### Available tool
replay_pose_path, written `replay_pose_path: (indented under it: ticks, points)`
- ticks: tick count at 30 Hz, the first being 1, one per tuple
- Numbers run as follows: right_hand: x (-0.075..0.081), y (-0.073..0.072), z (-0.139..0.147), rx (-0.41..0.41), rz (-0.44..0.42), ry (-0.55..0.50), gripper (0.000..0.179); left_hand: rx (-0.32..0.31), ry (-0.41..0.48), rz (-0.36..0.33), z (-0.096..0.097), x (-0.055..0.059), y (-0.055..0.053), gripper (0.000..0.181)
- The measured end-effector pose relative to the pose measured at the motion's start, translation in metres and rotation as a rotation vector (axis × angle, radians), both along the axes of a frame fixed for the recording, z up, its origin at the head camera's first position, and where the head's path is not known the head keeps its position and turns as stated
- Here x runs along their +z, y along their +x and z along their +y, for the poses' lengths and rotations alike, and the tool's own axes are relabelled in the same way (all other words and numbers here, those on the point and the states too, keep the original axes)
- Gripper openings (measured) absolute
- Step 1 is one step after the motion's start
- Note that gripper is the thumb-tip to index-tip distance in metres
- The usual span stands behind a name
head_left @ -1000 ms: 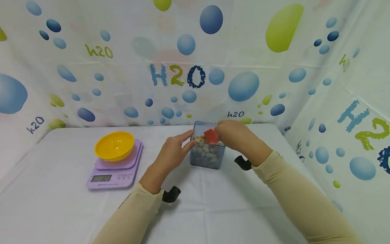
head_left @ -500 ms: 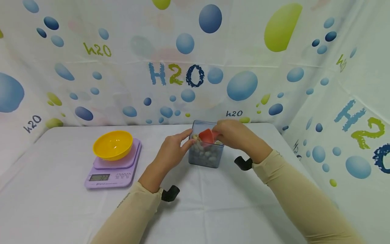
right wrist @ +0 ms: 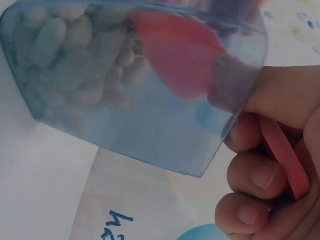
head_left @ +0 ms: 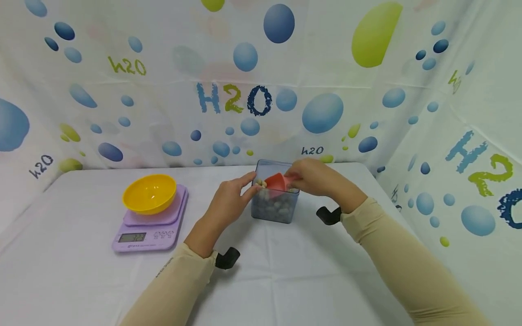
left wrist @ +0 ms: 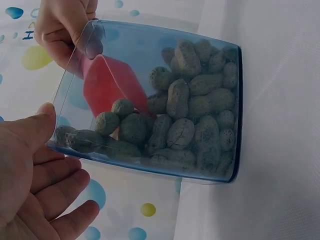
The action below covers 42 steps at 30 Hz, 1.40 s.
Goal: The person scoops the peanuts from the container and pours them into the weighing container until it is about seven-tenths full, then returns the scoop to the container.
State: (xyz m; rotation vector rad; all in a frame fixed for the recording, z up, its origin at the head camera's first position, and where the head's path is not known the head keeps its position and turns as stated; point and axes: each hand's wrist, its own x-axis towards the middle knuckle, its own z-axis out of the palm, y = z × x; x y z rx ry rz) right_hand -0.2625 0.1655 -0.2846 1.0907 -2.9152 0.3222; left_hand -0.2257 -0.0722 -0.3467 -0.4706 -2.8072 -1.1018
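A translucent blue plastic container [head_left: 274, 212] stands upright, partly filled with unshelled peanuts [left wrist: 197, 100]. My left hand [head_left: 226, 201] grips its left side at the rim, with the thumb [left wrist: 46, 117] on the edge and the other fingers outside the wall. My right hand [head_left: 311, 177] holds a red scoop [head_left: 276, 182] by its handle, fingers curled round it in the right wrist view. The scoop's bowl [left wrist: 112, 82] is inside the container, its lip down against the peanuts. Some peanuts lie at the scoop's lip near my left thumb.
On the left of the white-covered table [head_left: 244, 290] stands a purple kitchen scale [head_left: 148, 240] with a lit number display. A yellow bowl [head_left: 149, 194] sits on its platform. Behind the table hangs a white curtain [head_left: 171, 113] with blue and green dots.
Within the container, the scoop has shifted left and tipped, so its bowl opens toward the left wall. My left hand keeps its grip; the view has drifted slightly.
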Motion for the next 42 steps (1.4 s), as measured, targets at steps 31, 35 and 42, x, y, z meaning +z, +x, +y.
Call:
replay_pose_path:
  ticks: [31, 35, 42]
  points:
    - [-0.017, -0.001, -0.014, -0.223, 0.025, -0.090, 0.029, -0.001, -0.001, 0.053, -0.001, 0.004, 0.003, 0.054]
    - [-0.023, -0.003, -0.013, -0.241, -0.005, -0.120, 0.028, -0.001, -0.009, 0.050, -0.001, 0.002, 0.002, 0.055]
    - [-0.020, -0.005, -0.017, -0.278, -0.009, -0.098, 0.035, 0.006, -0.015, 0.080, 0.001, 0.001, 0.002, 0.053]
